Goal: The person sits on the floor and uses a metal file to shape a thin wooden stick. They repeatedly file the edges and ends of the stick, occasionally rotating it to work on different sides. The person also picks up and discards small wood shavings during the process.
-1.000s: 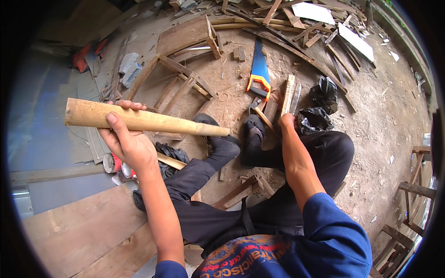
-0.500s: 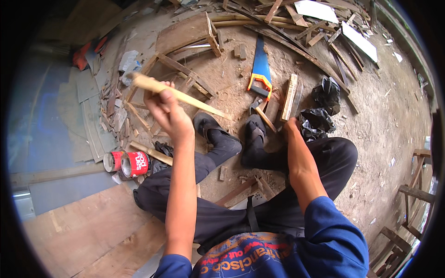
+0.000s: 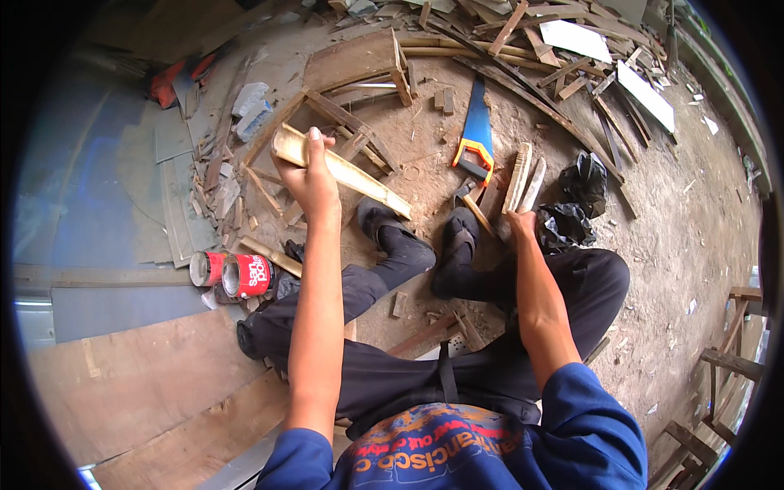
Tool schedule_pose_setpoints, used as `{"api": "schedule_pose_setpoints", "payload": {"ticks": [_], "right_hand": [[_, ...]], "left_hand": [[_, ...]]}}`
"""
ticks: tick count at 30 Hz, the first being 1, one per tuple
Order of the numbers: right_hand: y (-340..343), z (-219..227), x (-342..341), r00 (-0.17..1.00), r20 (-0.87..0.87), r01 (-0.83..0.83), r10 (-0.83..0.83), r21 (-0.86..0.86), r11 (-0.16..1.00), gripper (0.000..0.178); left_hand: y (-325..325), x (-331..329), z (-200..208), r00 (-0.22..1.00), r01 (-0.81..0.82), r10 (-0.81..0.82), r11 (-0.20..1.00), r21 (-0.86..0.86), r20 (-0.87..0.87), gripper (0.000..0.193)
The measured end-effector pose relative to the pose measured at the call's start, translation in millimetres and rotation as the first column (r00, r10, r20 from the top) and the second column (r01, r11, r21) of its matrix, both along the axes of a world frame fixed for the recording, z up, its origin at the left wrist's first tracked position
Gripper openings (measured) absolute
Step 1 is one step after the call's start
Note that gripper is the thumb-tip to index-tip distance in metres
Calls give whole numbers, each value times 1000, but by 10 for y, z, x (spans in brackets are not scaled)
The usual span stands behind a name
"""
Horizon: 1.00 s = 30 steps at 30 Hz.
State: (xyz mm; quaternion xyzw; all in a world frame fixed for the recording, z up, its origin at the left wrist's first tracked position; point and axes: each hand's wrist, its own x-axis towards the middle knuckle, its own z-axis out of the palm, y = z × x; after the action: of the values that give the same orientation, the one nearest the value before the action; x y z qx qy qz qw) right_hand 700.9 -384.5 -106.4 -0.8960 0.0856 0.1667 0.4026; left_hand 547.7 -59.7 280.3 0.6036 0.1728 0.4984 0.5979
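My left hand is closed round a split length of bamboo, its hollow side showing. The bamboo slants down to the right, its lower end over my left foot. Low at the right, my right hand is closed on the lower end of a flat, pale grey, blade-like strip; its handle is hidden by my fingers. Close beside that strip stands a rough light wooden piece; whether my hand touches it I cannot tell. A hammer with a wooden handle lies between my right foot and that hand.
A blue-bladed handsaw lies ahead on the dirt floor. Black plastic bags sit right of my right hand. Two red cans and another bamboo piece are at the left. A wooden frame and scrap boards lie farther off.
The bamboo in my left hand has turned, so its hollow inside shows more. The blade-like strip in my right hand has tilted and looks brighter. The whole view has shifted slightly.
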Motion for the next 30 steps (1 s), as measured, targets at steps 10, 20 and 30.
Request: {"api": "schedule_pose_setpoints", "payload": {"ticks": [10,20,30], "right_hand": [[807,2015,-858,988,89,61,-130,547,835,32],[1426,2751,-2498,875,54,-440,481,499,746,36],[1339,2610,-2330,822,109,-557,559,359,749,33]], "left_hand": [[-43,-354,35,987,-137,132,989,53,91,39],[-193,-528,-114,964,-264,262,962,61,39,33],[-320,-709,-115,963,-261,255,963,70,84,35]]}}
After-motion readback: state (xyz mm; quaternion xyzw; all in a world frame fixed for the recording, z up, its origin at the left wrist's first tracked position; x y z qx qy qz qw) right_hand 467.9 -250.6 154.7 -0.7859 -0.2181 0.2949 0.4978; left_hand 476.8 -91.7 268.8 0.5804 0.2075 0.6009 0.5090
